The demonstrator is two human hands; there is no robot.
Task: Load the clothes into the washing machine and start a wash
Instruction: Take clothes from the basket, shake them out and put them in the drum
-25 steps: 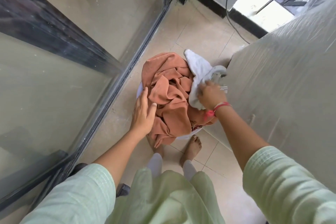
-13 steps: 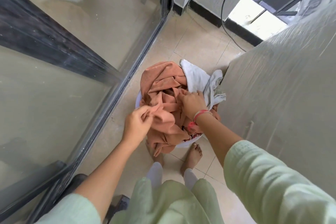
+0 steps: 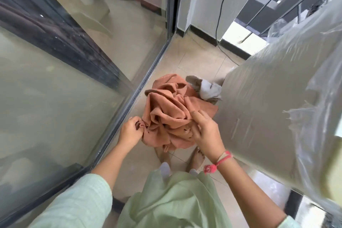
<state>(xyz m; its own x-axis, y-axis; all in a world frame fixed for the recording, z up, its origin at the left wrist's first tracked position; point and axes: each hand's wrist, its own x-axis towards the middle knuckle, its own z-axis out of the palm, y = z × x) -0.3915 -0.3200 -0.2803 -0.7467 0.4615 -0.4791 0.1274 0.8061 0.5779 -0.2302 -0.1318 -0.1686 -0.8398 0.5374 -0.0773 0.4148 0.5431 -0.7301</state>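
A rust-orange cloth [image 3: 166,109] is bunched up above the floor in front of me. My left hand [image 3: 130,130] grips a fold at its left edge. My right hand [image 3: 205,131] holds the cloth's right side from below, index and middle fingers stretched out over it. A white-grey cloth [image 3: 210,89] lies just beyond, against the washing machine [image 3: 277,98], which stands on the right under a clear plastic cover. The tub under the clothes is hidden.
A glass sliding door with a dark frame [image 3: 129,102] runs along the left. My bare feet [image 3: 197,157] stand on beige tiles below the cloth. A black cable [image 3: 219,24] hangs down the far wall. The passage between door and machine is narrow.
My right hand left the white cloth and took the orange one. Both hands have lifted the orange cloth up and toward me; the white cloth stayed behind.
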